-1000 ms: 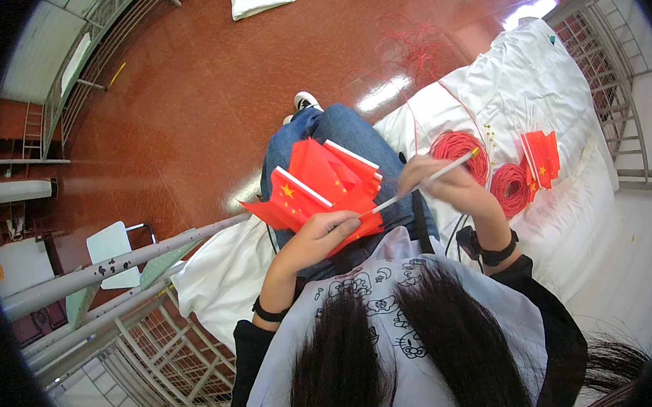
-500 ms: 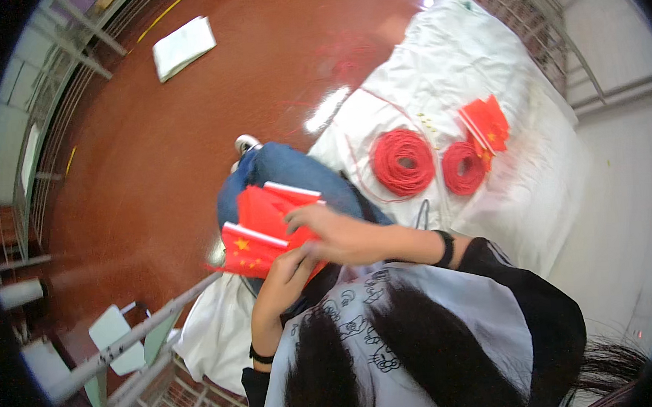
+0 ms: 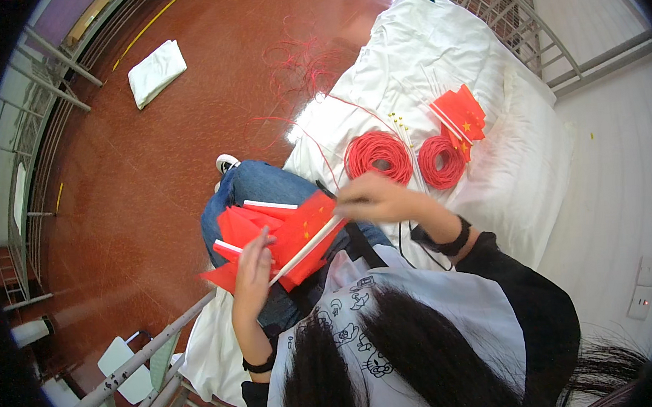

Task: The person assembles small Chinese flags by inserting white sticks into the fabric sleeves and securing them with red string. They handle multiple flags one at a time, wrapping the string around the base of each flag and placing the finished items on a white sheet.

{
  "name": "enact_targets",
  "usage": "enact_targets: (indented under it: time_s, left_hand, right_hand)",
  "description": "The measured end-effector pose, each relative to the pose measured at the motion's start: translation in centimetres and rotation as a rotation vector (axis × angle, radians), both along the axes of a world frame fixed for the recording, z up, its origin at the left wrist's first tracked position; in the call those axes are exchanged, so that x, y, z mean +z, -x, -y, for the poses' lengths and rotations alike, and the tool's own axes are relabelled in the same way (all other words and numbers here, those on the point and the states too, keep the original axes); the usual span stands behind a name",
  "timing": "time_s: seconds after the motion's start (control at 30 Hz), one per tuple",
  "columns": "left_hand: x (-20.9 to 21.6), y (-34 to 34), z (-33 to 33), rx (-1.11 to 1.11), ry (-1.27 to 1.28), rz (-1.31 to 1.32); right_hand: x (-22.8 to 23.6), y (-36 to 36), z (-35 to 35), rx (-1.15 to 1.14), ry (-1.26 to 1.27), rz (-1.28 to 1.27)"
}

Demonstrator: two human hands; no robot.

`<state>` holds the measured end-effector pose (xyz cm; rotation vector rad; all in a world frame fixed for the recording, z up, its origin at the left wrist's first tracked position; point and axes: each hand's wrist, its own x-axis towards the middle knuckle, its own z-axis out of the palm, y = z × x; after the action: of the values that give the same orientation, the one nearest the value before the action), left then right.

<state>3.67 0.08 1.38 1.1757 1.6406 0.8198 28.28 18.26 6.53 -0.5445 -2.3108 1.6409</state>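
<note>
Small red flags (image 3: 244, 223) with yellow stars and white edge sleeves lie in a loose pile across my lap. My right hand (image 3: 375, 198) grips the upper end of one flag (image 3: 301, 232), whose white sleeve slants down to the left. At the lower end of that sleeve, my left hand (image 3: 251, 273) rests on the flags with its fingers stretched out, slightly blurred. Beyond my right hand, two coils of red cord, a larger coil (image 3: 377, 154) and a smaller coil (image 3: 441, 162), lie on the white bedding. More red flags (image 3: 460, 118) lie beside the smaller coil.
White bedding (image 3: 436, 52) covers the bed to the right, with thin white sticks (image 3: 406, 141) and small gold beads (image 3: 397, 120) near the coils. Loose red cord (image 3: 298, 69) trails over the red-brown floor. A folded white cloth (image 3: 158, 73) lies there. Metal bed rails (image 3: 144, 356) stand at lower left.
My right hand has moved right and up, drawing one flag out slantwise from the pile. My left hand has shifted left and its fingers have straightened. The view has moved slightly.
</note>
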Motion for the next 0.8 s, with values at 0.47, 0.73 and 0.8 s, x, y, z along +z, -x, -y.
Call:
enact_targets:
  time_s: [0.47,0.73,0.8]
  left_hand:
    - [-6.5,3.4,1.7,0.063,0.009,-0.553]
    - [-8.4,3.4,1.3,0.418,0.030,-0.519]
    - [-8.9,3.5,1.4,0.494,0.012,-0.527]
  right_hand:
    - [-0.4,-22.9,-12.0,-1.641,-0.417,-0.224]
    - [-7.8,-28.6,-13.0,-1.472,-0.367,-0.514]
    - [-11.5,-29.9,-13.1,-1.590,-0.122,-0.363]
